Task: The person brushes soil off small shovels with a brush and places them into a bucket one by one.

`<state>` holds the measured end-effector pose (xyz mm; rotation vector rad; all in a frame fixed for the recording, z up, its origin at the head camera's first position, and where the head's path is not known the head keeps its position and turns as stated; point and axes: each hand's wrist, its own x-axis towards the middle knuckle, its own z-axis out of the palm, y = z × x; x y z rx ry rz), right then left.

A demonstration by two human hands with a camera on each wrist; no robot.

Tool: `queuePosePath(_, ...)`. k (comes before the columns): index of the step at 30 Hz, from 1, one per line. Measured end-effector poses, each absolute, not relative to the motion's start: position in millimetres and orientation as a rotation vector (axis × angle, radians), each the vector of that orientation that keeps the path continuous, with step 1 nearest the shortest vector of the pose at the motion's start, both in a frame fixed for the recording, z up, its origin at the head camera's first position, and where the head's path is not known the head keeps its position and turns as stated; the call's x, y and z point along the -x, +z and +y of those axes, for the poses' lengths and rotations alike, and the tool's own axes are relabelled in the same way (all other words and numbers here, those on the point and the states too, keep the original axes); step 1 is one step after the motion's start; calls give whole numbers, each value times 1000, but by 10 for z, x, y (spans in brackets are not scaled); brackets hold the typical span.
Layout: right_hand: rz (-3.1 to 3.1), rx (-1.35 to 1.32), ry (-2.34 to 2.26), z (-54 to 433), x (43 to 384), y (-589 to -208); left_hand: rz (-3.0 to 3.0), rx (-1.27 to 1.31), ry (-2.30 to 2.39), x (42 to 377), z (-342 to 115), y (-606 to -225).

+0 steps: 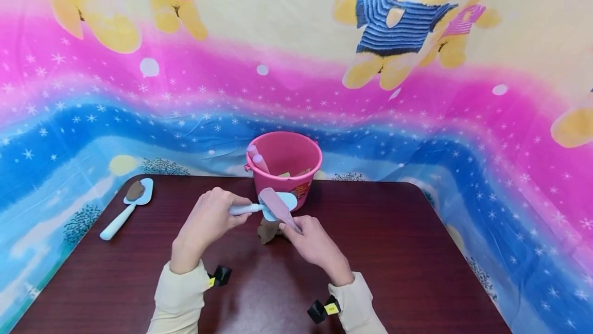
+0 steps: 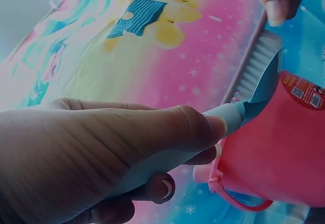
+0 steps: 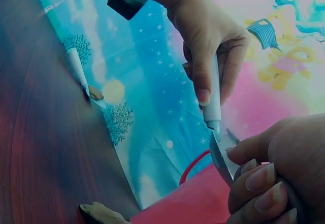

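My left hand (image 1: 206,223) grips the pale handle of a small light-blue toy shovel (image 1: 288,200), thumb along the top of the handle. In my right hand (image 1: 317,244) is a mauve brush (image 1: 276,205), pinched near its end and laid across the shovel blade. The left wrist view shows the brush's white bristles (image 2: 259,64) against the blade. Just below both tools, a brown, clay-like lump (image 1: 267,231) lies on the table, partly hidden by the shovel and right hand. Directly behind them stands a pink bucket (image 1: 268,183), its front overlapped by the blade in the head view.
Inside the bucket are mauve handles (image 1: 259,160) and other pieces, mostly hidden. A second light-blue shovel (image 1: 118,223) lies at the table's left edge with a brown lump (image 1: 136,190) on its blade. Printed cloth (image 1: 287,92) hangs around the dark table (image 1: 394,251).
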<state>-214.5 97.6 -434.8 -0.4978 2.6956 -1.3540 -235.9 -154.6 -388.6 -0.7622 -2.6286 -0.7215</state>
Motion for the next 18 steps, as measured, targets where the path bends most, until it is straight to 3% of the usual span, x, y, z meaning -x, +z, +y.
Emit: queuePosePath(18, 2738, 338, -1360, 1169, 2244, -4379, -2633, 713, -714, 2361, -1640, -3875)
